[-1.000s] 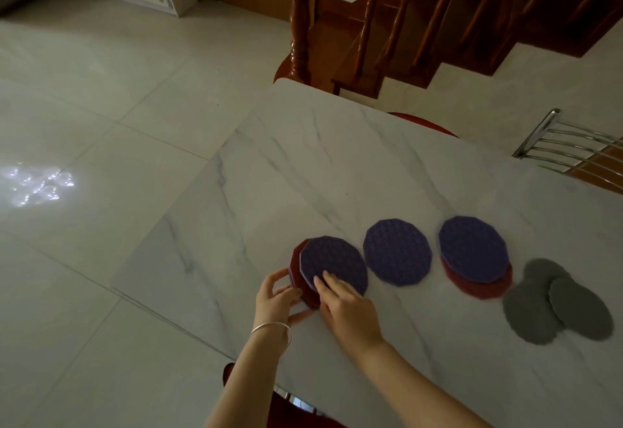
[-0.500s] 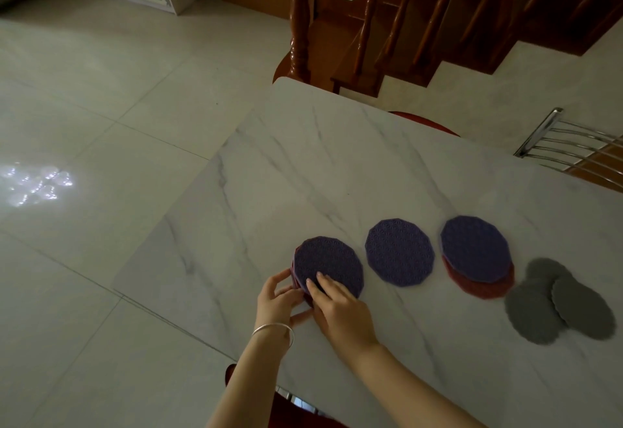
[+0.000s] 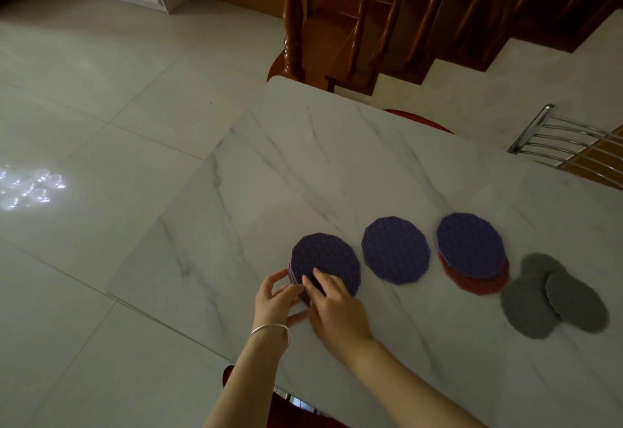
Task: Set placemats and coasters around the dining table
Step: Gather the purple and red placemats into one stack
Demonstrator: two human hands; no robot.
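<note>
Purple mats sit bunched near one table [image 3: 337,164] edge, none distributed yet; left hand [image 3: 276,299] pinches the stack [image 3: 325,260] rim, right hand [image 3: 337,309] fingers pressing flat atop

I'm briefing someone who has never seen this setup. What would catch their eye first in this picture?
Probably the row of purple mats on the marble table: both hands, left and right, squaring up the nearest stack, then a single mat, then a purple mat on a red one. At the right end lie three overlapping grey coasters. Beyond the table a wooden staircase stands out.
</note>
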